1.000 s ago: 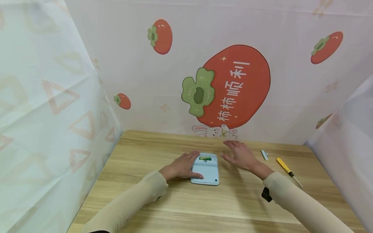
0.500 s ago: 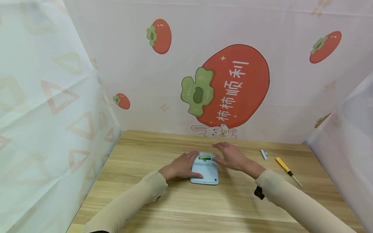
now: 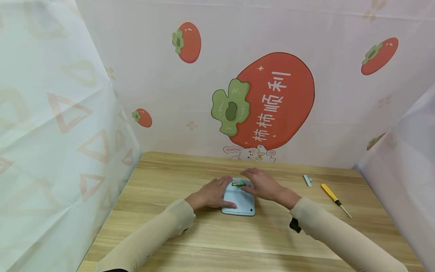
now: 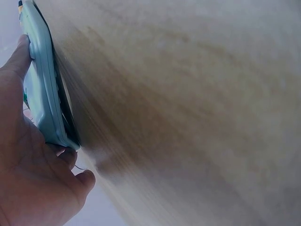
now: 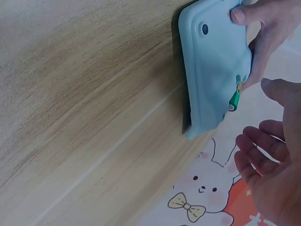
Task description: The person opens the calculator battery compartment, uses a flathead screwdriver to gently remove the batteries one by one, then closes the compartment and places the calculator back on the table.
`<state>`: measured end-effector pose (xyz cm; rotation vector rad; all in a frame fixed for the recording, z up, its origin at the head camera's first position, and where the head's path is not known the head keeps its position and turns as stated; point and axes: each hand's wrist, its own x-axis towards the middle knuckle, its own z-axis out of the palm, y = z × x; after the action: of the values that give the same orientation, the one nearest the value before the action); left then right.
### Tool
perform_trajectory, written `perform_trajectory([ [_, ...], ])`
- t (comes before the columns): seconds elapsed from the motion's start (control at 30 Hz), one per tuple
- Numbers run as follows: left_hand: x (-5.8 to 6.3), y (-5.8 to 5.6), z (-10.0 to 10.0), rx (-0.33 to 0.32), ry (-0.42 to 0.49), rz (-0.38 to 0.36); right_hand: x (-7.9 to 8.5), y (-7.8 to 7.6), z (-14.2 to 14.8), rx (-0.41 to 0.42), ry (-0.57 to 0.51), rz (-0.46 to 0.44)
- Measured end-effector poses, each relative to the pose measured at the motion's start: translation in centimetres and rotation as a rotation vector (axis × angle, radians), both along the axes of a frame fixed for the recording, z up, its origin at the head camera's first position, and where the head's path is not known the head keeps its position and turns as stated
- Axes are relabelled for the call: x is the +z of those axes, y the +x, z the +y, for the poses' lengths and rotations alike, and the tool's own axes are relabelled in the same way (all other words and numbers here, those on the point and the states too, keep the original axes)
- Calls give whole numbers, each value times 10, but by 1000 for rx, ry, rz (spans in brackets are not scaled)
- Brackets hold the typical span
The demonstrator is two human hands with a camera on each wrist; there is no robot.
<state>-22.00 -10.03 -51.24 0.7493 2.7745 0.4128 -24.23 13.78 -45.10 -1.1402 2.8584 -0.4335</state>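
Observation:
A light blue calculator (image 3: 239, 201) lies back side up on the wooden table. My left hand (image 3: 211, 193) holds it by its left side, thumb on the back and fingers around the far edge, as the left wrist view shows. One green battery (image 3: 238, 184) sits at the compartment near the calculator's far end and, in the right wrist view, juts out from the back. Over the right far corner hovers my right hand (image 3: 263, 185), fingers loosely spread and thumb beside the battery. In the right wrist view nothing is between its fingers.
A small light blue battery cover (image 3: 307, 180) lies to the right on the table (image 3: 204, 241). Beyond it rests a screwdriver (image 3: 334, 198) with a yellow handle. White printed sheets (image 3: 163, 87) wall in the back and sides.
My right hand has moved left, from beside the calculator to over its right far corner, near the battery. The left hand, calculator and battery have kept their places.

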Motion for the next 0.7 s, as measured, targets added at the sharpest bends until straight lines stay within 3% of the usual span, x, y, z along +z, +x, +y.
perform_trajectory([
  [0.7, 2, 0, 0, 3, -5, -9, -7, -2, -20, 22, 38, -10],
])
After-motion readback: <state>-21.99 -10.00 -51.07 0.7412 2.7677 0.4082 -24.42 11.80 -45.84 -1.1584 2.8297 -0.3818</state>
